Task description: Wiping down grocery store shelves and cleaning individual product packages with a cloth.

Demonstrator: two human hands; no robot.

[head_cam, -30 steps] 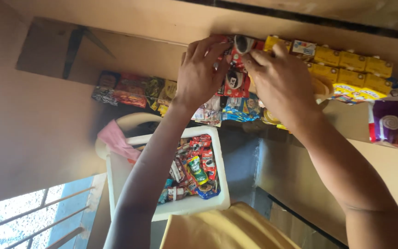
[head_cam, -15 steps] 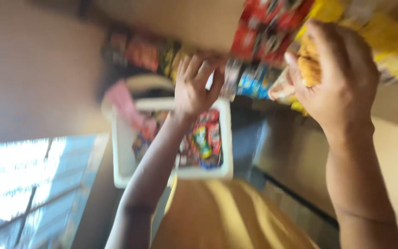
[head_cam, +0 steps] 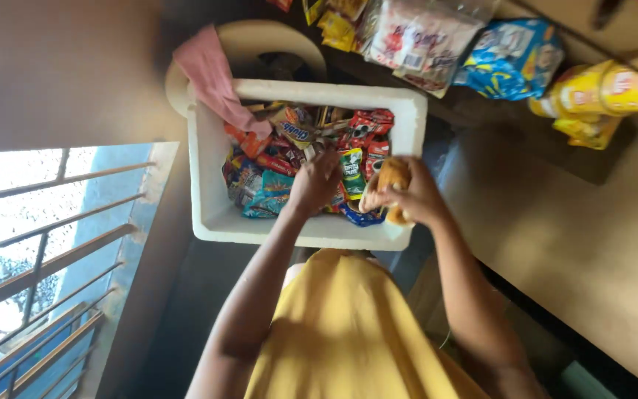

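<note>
A white foam box (head_cam: 212, 214) holds several bright snack packets (head_cam: 282, 166). My left hand (head_cam: 316, 185) reaches down into the box and rests on the packets, its fingers curled among them; whether it grips one is hidden. My right hand (head_cam: 411, 198) hovers over the box's near right corner, shut on an orange-brown snack packet (head_cam: 393, 176).
A pink cloth (head_cam: 212, 77) hangs over the box's far left corner, on a pale plastic chair (head_cam: 260, 41). Snack packets hang above: white (head_cam: 422, 41), blue (head_cam: 515, 63) and yellow (head_cam: 603, 92). A brown counter (head_cam: 577, 244) lies to the right, metal railing (head_cam: 46, 244) to the left.
Both hands came down from the hanging packets to the white box. The view swung downward. My right hand now holds an orange-brown packet, and my left hand is in the box.
</note>
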